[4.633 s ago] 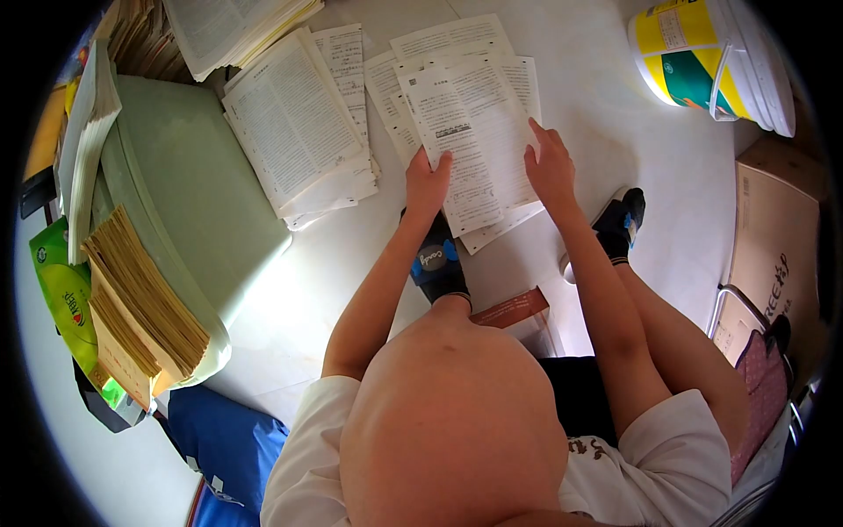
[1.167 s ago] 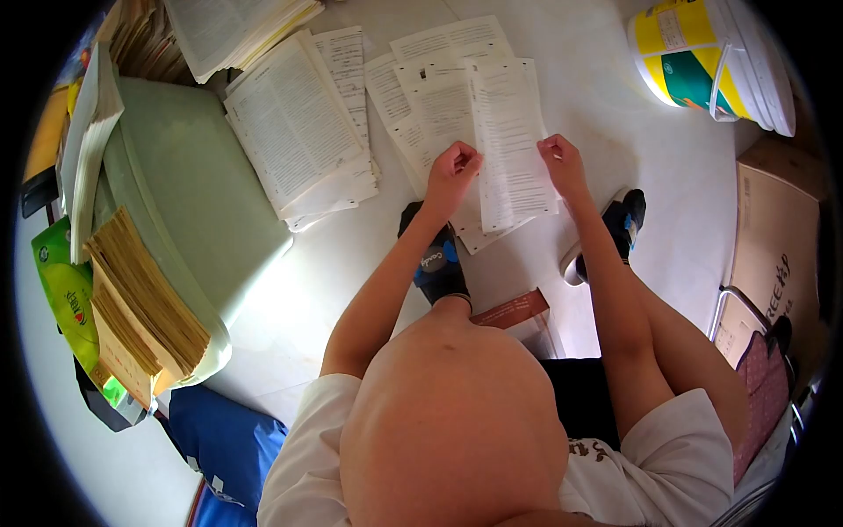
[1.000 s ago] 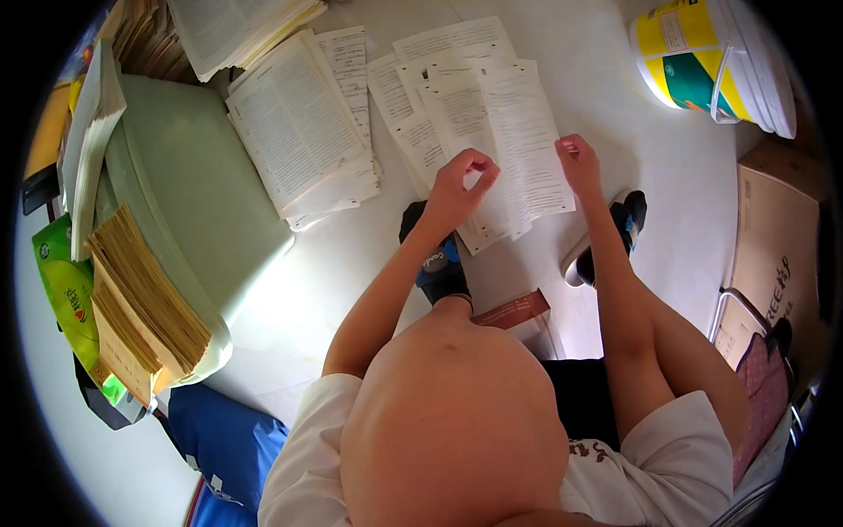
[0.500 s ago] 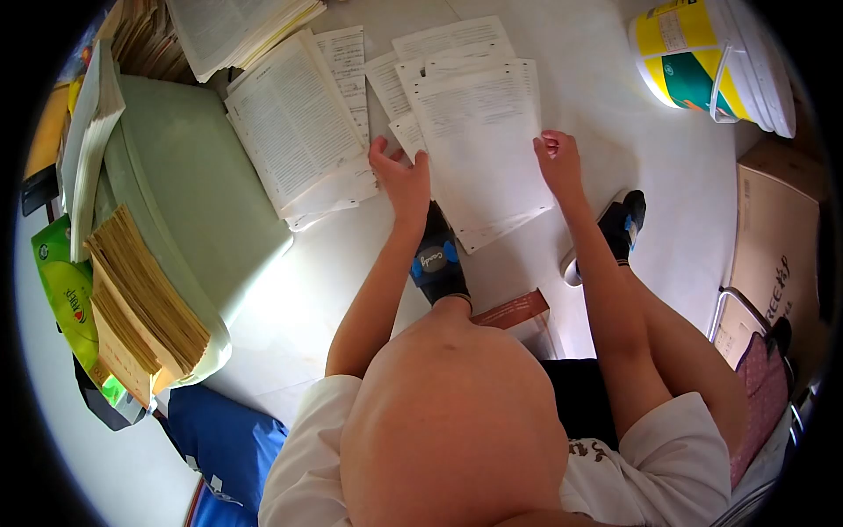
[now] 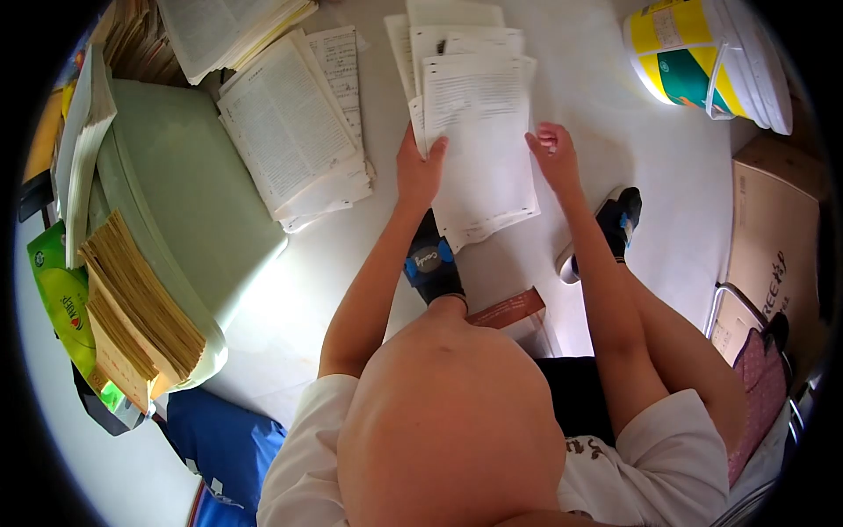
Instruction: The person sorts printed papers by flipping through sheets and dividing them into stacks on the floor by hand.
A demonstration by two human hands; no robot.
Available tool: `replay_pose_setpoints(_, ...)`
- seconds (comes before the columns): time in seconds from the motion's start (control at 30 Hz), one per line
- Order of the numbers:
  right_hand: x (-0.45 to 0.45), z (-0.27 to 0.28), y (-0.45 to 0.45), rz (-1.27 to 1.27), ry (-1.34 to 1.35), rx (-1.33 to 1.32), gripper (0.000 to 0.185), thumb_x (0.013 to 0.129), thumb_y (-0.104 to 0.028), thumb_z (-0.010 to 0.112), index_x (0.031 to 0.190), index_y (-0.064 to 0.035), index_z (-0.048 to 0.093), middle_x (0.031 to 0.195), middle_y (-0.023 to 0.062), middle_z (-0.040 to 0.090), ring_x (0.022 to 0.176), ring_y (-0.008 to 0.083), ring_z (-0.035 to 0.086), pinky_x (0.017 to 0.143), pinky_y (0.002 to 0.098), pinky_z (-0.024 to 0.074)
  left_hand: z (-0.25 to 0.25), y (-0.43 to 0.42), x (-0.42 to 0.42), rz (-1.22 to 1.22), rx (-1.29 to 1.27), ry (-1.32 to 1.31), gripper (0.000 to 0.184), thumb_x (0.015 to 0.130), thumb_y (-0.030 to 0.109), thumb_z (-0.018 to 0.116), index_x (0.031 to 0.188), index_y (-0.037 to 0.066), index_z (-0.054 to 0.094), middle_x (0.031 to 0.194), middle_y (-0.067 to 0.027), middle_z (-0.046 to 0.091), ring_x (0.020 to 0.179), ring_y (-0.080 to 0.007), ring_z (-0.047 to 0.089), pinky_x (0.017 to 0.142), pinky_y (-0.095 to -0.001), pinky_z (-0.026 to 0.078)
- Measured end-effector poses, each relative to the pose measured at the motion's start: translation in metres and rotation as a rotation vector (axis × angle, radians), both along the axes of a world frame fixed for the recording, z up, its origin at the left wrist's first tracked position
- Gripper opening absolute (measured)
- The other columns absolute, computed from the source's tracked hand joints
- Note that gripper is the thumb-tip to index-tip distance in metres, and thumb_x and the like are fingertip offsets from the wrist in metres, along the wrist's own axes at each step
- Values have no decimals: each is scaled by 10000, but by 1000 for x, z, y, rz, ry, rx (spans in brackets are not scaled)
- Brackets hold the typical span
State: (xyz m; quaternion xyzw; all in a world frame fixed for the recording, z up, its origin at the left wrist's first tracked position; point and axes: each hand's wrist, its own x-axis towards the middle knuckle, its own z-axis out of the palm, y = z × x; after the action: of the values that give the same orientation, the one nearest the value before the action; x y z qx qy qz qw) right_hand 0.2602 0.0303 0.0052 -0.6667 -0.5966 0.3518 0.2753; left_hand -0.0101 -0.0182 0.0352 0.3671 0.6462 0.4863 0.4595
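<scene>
A loose stack of printed paper sheets (image 5: 483, 132) lies on the pale floor in front of me, its edges uneven. My left hand (image 5: 421, 171) grips the stack's left edge, thumb on top and fingers partly hidden beneath or behind it. At the right edge is my right hand (image 5: 554, 156), its fingers loosely curled and parted from the thumb. The right thumb tip is at the paper's edge; whether it touches is hard to tell. To the left sits a second pile of printed sheets (image 5: 285, 132), apart from both hands.
A green-grey container (image 5: 189, 184) with brown-edged paper bundles (image 5: 145, 299) stands left. More papers (image 5: 233, 31) lie upper left. A yellow, green and white bucket (image 5: 694, 61) stands upper right, above a cardboard box (image 5: 773, 246). My shod feet flank a reddish-brown box (image 5: 507, 309).
My left hand has closed on the stack's left edge and moved right. The sheets have come closer together and shifted upward. My right hand has moved slightly left and up.
</scene>
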Motion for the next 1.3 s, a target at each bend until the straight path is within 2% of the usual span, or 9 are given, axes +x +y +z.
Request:
replay_pose_setpoints(0.13, -2, 31, 17, -122, 334, -121, 543, 915, -243, 790, 1335, -2, 543, 1249, 120, 661, 1155, 206, 637, 956, 342, 532, 31, -4, -9, -112, 26, -63, 384, 949, 132, 702, 1292, -10, 604, 1135, -129, 726, 1026, -223, 685, 914, -334, 525)
replay_pose_setpoints(0.2, -4, 62, 23, -115, 883, -419, 552, 921, -177, 781, 1377, -19, 514, 1332, 102, 639, 1224, 193, 605, 1038, 341, 490, 46, -4, -14, -205, -14, -110, 364, 957, 119, 695, 1285, -16, 614, 1113, -119, 739, 991, -182, 677, 904, -318, 520)
replay_pose_setpoints(0.23, -5, 67, 25, -66, 937, -362, 507, 905, -95, 780, 1349, -22, 546, 1289, 73, 660, 1208, 185, 615, 1051, 333, 482, 56, -3, -15, -204, -14, -109, 364, 957, 119, 695, 1285, -16, 614, 1113, -119, 739, 991, -182, 677, 904, -318, 520)
replay_pose_setpoints(0.4, -11, 103, 41, 1, 933, -256, 434, 873, 3, 776, 1275, -17, 616, 1244, 59, 680, 1172, 176, 631, 1053, 332, 481, 87, 9, -26, -267, 228, 44, 302, 970, 109, 682, 1226, -44, 639, 1064, -130, 750, 949, -148, 669, 874, -308, 515)
replay_pose_setpoints(0.57, -17, 137, 44, 54, 874, -164, 409, 859, 58, 748, 1238, -55, 641, 1232, 51, 677, 1187, 188, 618, 1063, 352, 465, 109, 15, -27, -115, 236, 57, 378, 819, 131, 863, 1108, -27, 677, 977, -107, 760, 862, -152, 695, 795, -279, 535)
replay_pose_setpoints(0.8, -33, 161, 44, 292, 678, -50, 319, 883, 48, 728, 1186, -36, 677, 1110, 69, 729, 1097, 165, 663, 952, 302, 530, 125, 29, -24, -182, 486, -18, 373, 794, 31, 846, 1116, 15, 658, 1023, -85, 740, 960, -166, 713, 873, -298, 569)
replay_pose_setpoints(1.0, -38, 150, 42, 237, 485, 46, 239, 893, -5, 755, 1125, -28, 702, 1053, 54, 736, 979, 153, 683, 878, 283, 540, 110, 32, -29, -285, 415, 8, 439, 791, -80, 807, 1163, 43, 610, 1054, -80, 697, 1010, -178, 693, 942, -307, 565)
replay_pose_setpoints(1.2, -47, 167, 47, -27, 627, 118, 299, 897, -113, 795, 1132, 29, 677, 1073, 90, 727, 976, 171, 680, 885, 310, 544, 91, 35, -39, -192, 213, 15, 361, 877, 84, 790, 1202, 15, 651, 1103, -105, 731, 1003, -179, 701, 917, -302, 544)
replay_pose_setpoints(1.3, -45, 154, 59, -114, 703, 53, 381, 889, -147, 810, 1192, 25, 656, 1130, 99, 717, 1031, 186, 673, 909, 327, 545, 71, 35, -40, -409, -17, 50, 421, 928, 186, 758, 1284, 6, 621, 1129, -119, 727, 998, -178, 689, 905, -317, 537)
